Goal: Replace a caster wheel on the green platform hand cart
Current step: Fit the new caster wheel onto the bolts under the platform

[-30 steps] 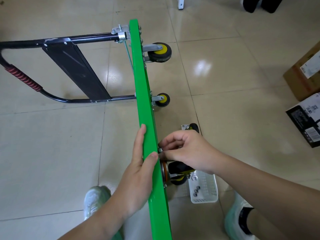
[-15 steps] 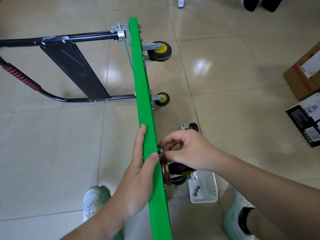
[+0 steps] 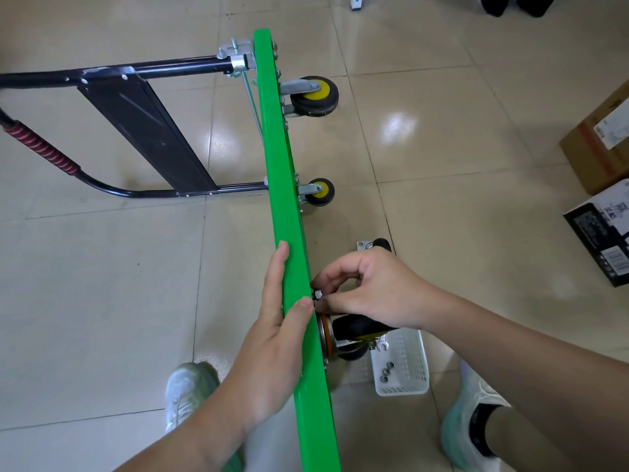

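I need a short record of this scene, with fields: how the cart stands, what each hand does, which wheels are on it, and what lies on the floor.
Cart: green platform stands on its edge.
Left hand: grips the platform's upper edge.
Right hand: pinches a small silver fastener beside the near caster.
Wheels on platform: near caster; two far casters with yellow hubs.
Floor: loose caster beyond the right hand; white basket holding loose nuts.
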Motion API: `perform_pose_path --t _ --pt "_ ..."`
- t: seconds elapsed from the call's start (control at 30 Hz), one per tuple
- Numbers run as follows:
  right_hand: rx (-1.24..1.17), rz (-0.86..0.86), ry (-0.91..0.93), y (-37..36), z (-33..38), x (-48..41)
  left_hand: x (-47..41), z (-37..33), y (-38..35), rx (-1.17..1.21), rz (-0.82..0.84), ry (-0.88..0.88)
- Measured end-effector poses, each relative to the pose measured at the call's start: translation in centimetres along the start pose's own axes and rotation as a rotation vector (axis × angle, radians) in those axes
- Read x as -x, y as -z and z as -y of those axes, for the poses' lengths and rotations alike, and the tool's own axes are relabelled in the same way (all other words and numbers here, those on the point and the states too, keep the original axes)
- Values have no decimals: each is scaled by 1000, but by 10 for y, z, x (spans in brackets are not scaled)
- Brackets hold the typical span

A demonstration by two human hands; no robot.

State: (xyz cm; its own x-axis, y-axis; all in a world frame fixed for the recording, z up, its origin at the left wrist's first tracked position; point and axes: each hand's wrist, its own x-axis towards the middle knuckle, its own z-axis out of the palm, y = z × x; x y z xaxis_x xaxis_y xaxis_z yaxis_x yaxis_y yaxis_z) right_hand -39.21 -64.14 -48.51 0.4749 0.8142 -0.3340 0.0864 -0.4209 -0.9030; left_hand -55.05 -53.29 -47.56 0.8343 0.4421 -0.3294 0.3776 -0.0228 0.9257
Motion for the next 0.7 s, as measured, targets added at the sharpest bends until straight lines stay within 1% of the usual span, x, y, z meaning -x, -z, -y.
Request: perform_pose_path --t 0.17,0.3,0.37,0.53,0.7 --pt "-73 19 -55 -2 -1 -2 0 3 1 18 5 3" --pt "-73 38 -69 -2 -3 -4 -1 3 1 16 6 -3" --pt "-40 51 -50 -3 -4 -3 -1 4 2 19 7 -8" --pt "174 40 23 -3 -5 1 1 4 2 8 4 -8" --pt "166 -18 90 -6 -7 3 1 4 1 -51 15 3"
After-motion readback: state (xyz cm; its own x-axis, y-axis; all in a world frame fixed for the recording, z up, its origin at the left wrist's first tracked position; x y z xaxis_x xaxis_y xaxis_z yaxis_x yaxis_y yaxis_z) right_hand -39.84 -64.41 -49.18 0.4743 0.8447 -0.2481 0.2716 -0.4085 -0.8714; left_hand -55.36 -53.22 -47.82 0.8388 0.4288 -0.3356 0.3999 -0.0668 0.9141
